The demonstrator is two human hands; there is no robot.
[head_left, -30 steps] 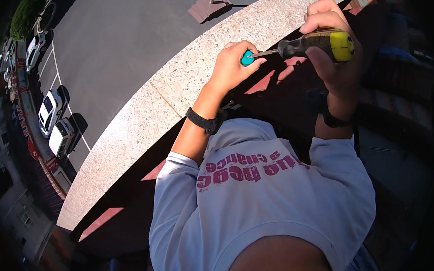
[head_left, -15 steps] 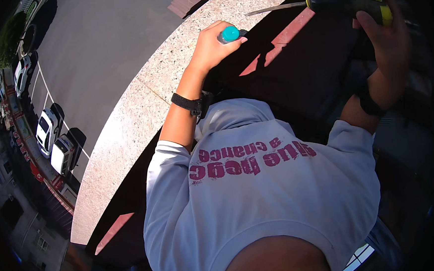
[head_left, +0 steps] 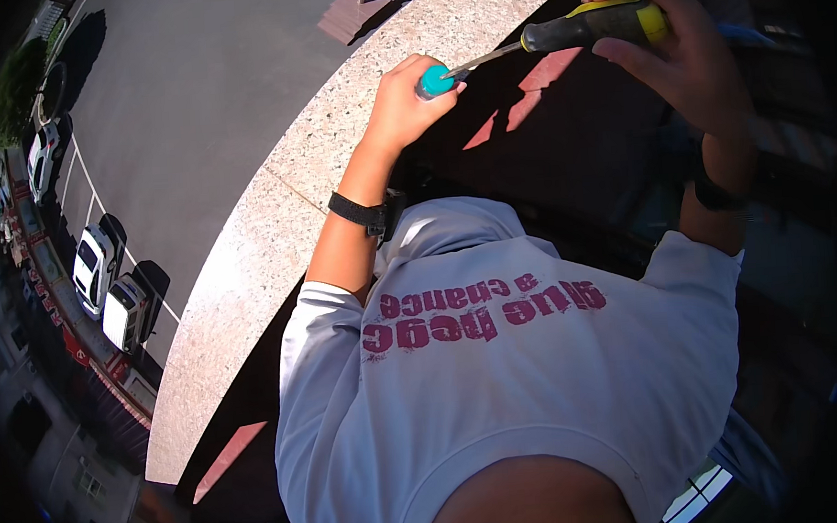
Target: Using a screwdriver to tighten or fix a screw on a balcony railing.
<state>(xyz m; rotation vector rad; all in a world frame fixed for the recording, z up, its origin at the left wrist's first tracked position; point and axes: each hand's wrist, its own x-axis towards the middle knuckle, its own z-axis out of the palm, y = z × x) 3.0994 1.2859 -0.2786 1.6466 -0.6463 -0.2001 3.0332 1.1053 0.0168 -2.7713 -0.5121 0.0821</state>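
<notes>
My left hand is closed round a bottle with a round teal cap, held over the edge of a speckled stone ledge. Its body is mostly hidden by my fingers. In my right hand is a screwdriver with a black and yellow handle, gripped toward the butt end. The metal shaft slants down to the left, and its tip meets the teal cap. Whether the tip presses in or only rests there I cannot tell. A black band is round my left wrist, and another dark band circles my right.
The curved stone ledge runs from lower left to the top. Beyond and below it lies grey pavement with white parked cars. Deep shadow with reddish sunlit patches fills the near side of the ledge.
My right hand has moved left with the screwdriver, bringing its tip from apart above the ledge onto the teal cap. My left hand has shifted slightly down and left.
</notes>
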